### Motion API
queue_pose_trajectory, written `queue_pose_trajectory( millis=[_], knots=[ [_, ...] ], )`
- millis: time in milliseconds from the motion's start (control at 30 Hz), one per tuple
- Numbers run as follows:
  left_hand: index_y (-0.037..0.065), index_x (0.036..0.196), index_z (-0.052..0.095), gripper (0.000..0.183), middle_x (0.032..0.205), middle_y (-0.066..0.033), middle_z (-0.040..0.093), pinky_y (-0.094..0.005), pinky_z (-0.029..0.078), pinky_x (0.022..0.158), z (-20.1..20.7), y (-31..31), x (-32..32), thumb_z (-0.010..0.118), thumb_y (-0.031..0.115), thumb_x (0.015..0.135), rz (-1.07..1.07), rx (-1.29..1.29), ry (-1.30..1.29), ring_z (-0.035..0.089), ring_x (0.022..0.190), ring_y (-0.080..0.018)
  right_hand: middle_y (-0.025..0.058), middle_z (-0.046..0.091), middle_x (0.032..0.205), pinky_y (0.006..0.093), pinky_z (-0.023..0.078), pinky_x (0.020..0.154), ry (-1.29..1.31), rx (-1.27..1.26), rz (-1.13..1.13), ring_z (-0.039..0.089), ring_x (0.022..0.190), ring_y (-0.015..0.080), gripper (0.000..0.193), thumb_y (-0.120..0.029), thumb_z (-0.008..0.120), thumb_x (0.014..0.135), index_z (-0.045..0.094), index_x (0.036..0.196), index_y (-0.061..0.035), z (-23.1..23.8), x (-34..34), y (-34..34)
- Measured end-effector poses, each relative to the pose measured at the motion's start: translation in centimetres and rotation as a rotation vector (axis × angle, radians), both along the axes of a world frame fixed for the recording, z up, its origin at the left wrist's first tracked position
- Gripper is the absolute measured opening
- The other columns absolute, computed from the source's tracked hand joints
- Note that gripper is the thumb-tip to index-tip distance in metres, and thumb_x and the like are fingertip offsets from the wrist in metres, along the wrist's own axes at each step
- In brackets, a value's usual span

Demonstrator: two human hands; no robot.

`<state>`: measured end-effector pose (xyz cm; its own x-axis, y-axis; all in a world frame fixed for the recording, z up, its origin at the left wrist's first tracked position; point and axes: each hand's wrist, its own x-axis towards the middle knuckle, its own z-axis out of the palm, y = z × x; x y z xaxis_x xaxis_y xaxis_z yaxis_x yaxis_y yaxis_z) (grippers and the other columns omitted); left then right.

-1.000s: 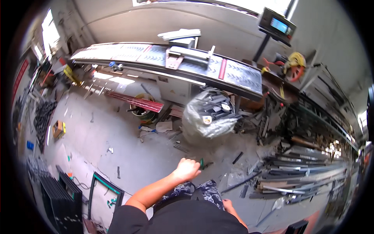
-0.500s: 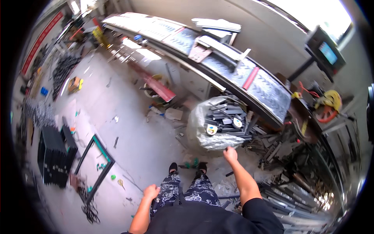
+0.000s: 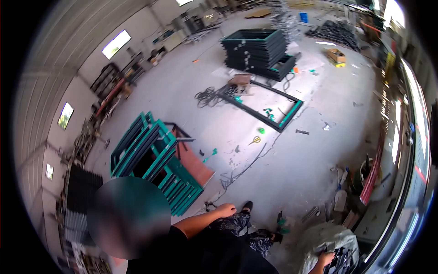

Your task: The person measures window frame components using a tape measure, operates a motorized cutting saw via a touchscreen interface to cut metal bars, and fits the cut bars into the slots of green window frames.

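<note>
Over by the bench, the person's right hand (image 3: 325, 258) is at the crumpled clear plastic bag (image 3: 319, 236) of dark offcuts (image 3: 341, 261), at the lower right; I can't tell whether its fingers grip anything. The left hand (image 3: 225, 210) hangs above the black-and-white patterned trousers (image 3: 226, 224), fingers curled, and I can't see whether they enclose something. Farther out, yellow-handled scissors (image 3: 255, 140) lie near a dark rectangular frame (image 3: 291, 115) with a green strip.
</note>
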<state>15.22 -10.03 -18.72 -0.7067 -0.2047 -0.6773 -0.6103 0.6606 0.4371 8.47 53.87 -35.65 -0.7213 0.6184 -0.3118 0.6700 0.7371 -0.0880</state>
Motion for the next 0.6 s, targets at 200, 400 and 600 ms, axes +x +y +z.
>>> queue_pose_trajectory(
  millis=[200, 400, 600],
  knots=[
    [0.006, 0.104, 0.066, 0.039, 0.104, -0.0173, 0.067, -0.0458, 0.048, 0.084, -1.5, -2.6, 3.3, 0.055, 0.040, 0.089, -0.031, -0.039, -0.048, 0.062, 0.099, -0.0359, 0.0142, 0.061, 0.105, 0.0438, 0.052, 0.076, 0.308, -0.164, 0.015, 0.061, 0.093, 0.0293, 0.053, -0.023, 0.075, 0.072, 0.053, 0.116, -0.0023, 1.9, -2.4, -1.9],
    [0.005, 0.104, 0.065, 0.039, 0.100, -0.0177, 0.068, -0.0444, 0.049, 0.080, -3.4, -8.9, 2.1, 0.055, 0.040, 0.089, 0.034, 0.114, 0.164, 0.064, 0.093, -0.0357, 0.0053, 0.059, 0.093, 0.0358, 0.050, 0.059, 0.185, -1.034, -0.063, 0.056, 0.077, 0.0172, 0.037, -0.012, 0.073, 0.073, 0.057, 0.106, -0.0048, 3.3, -8.9, -20.6],
    [0.004, 0.100, 0.062, 0.033, 0.094, -0.0154, 0.067, -0.0422, 0.050, 0.075, 1.9, -18.2, -3.0, 0.058, 0.036, 0.090, 0.180, 0.318, 0.430, 0.064, 0.086, -0.0339, 0.0063, 0.059, 0.099, 0.0331, 0.054, 0.073, -0.274, -1.471, 0.541, 0.058, 0.084, 0.0159, 0.044, -0.011, 0.068, 0.077, 0.054, 0.119, -0.0026, 21.4, -8.2, -58.9]
  ],
)
